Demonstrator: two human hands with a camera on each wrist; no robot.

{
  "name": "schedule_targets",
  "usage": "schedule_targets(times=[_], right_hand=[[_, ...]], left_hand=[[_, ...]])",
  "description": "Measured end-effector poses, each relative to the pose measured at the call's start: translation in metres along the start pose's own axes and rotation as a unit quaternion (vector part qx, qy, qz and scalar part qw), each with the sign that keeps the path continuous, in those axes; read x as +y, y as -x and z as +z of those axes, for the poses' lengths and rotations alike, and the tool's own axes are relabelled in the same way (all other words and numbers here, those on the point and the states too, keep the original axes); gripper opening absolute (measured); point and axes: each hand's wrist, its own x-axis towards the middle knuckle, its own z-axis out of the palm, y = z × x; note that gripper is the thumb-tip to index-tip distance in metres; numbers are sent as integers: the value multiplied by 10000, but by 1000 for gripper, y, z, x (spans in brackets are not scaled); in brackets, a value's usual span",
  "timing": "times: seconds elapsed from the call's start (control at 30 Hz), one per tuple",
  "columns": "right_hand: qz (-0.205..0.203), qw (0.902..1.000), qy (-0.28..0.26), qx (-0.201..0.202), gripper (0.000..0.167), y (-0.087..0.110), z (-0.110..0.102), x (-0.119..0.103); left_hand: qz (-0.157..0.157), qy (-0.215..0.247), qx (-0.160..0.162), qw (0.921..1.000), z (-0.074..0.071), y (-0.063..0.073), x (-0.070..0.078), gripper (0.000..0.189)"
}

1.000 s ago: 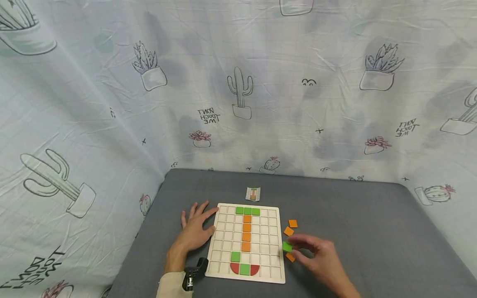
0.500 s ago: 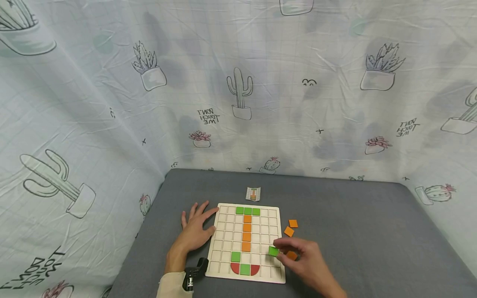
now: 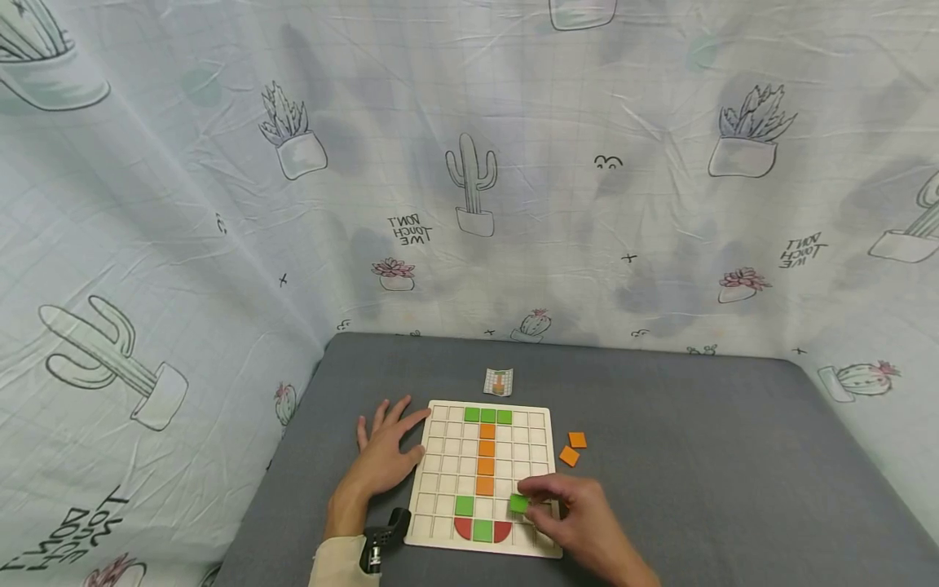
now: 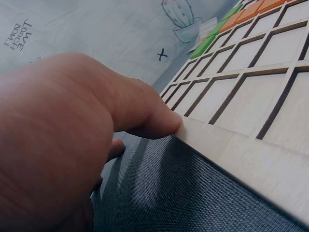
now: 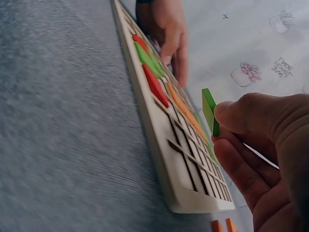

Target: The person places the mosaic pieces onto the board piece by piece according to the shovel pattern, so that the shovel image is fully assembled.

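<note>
A pale wooden grid board (image 3: pixel 530 456) lies on the grey table. Along its far edge sits a row of green square tiles (image 3: pixel 487 416), with a column of orange tiles (image 3: pixel 486 448) running toward me below it. Near the close edge are two red rounded tiles (image 3: pixel 502 531) flanking a green one, and another green tile (image 3: pixel 465 505) lies just above. My right hand (image 3: pixel 572 509) pinches a green square tile (image 5: pixel 210 112) between thumb and fingers, over the board's lower right part. The left hand (image 3: pixel 385 452) rests with spread, relaxed fingers at the board's left edge, thumb touching the rim.
Two loose orange tiles (image 3: pixel 573 448) lie on the table right of the board. Behind the board is a small printed card (image 3: pixel 499 382) showing a coloured grid pattern. A patterned cloth (image 3: pixel 543 204) hangs around the table's back and sides.
My right hand has carried the green tile leftward from beside the board to over its lower right squares. One orange tile by that hand is now hidden. The left hand stays put.
</note>
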Motion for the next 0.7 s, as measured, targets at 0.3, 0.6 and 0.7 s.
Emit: schedule_targets(times=[0.3,0.6,0.7], right_hand=[[-99,9986,491,-146,30,-2,11,1],[-343,9969,659,-254,32,-5,19,3],[-485,9961,699,-247,31,-5,21,3]], left_hand=[[18,-29,-23,10000,0,-1,0,62],[66,3,-19,10000,0,-1,0,62],[67,3,-28,10000,0,-1,0,62]])
